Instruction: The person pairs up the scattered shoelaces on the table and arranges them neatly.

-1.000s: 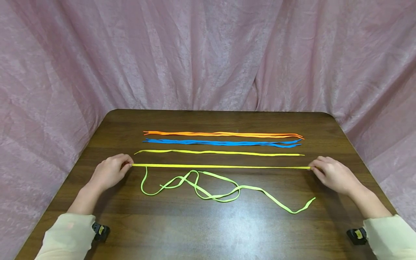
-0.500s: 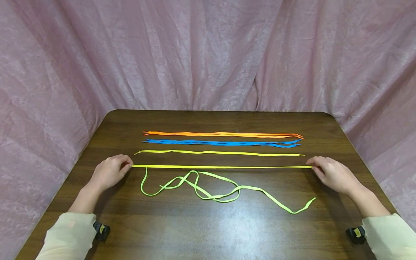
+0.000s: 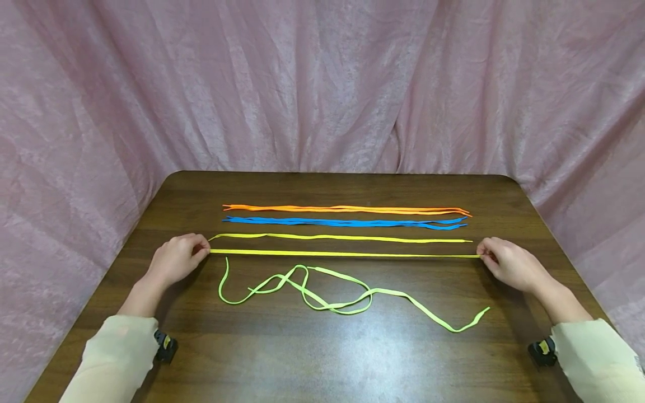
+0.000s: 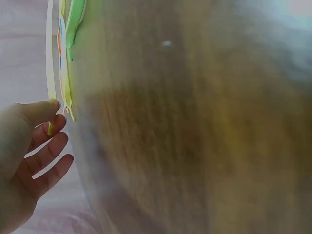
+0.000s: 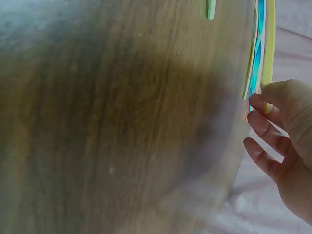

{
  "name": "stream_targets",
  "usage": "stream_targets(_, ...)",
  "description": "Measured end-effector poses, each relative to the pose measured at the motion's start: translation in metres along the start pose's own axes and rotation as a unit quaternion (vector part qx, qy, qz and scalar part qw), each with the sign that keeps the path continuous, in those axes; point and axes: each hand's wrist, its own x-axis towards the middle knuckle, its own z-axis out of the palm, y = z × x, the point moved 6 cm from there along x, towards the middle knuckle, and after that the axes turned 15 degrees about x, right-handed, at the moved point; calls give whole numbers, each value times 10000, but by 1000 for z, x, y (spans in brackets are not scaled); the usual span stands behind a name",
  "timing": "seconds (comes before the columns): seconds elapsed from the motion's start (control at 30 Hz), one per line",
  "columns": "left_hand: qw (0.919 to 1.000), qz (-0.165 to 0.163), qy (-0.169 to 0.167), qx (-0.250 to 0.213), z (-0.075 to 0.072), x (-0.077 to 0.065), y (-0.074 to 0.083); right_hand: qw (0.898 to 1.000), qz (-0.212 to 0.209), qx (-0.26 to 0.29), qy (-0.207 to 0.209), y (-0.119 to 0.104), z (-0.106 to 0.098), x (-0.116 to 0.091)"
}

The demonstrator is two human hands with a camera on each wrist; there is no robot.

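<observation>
A yellow shoelace (image 3: 342, 254) is stretched straight from side to side between my two hands. My left hand (image 3: 177, 258) pinches its left end between thumb and forefinger; in the left wrist view the short tip of the lace (image 4: 50, 127) pokes out below the thumb. At the other end my right hand (image 3: 511, 264) pinches the lace the same way, the remaining fingers spread loosely. Just beyond it lies a second yellow shoelace (image 3: 347, 238), nearly straight on the table. On the near side a light green shoelace (image 3: 297, 288) lies in loose loops, its right end trailing toward me.
Farther back, blue shoelaces (image 3: 342, 223) and orange shoelaces (image 3: 347, 209) lie side by side in straight rows. All rest on a dark brown wooden table (image 3: 282, 358). Pink curtains (image 3: 322, 84) hang behind the table and on both sides.
Both hands have moved slightly away from me with the taut yellow shoelace, bringing it nearer the yellow one on the table. My right hand first shifted its hold at the lace's end.
</observation>
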Motion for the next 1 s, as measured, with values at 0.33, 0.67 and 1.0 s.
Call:
stream_targets(0.33,10000,-66,-63,36,6,18,-2,9998,196,-10,-1,14,6,9)
stream_targets(0.67,9994,-272,-189,-47,9,33,-3,9988,437,21,-206,22,9,19)
stream_targets(1.0,9981,-454,-408,-69,14,43,-4,9950,833,43,-543,33,12,27)
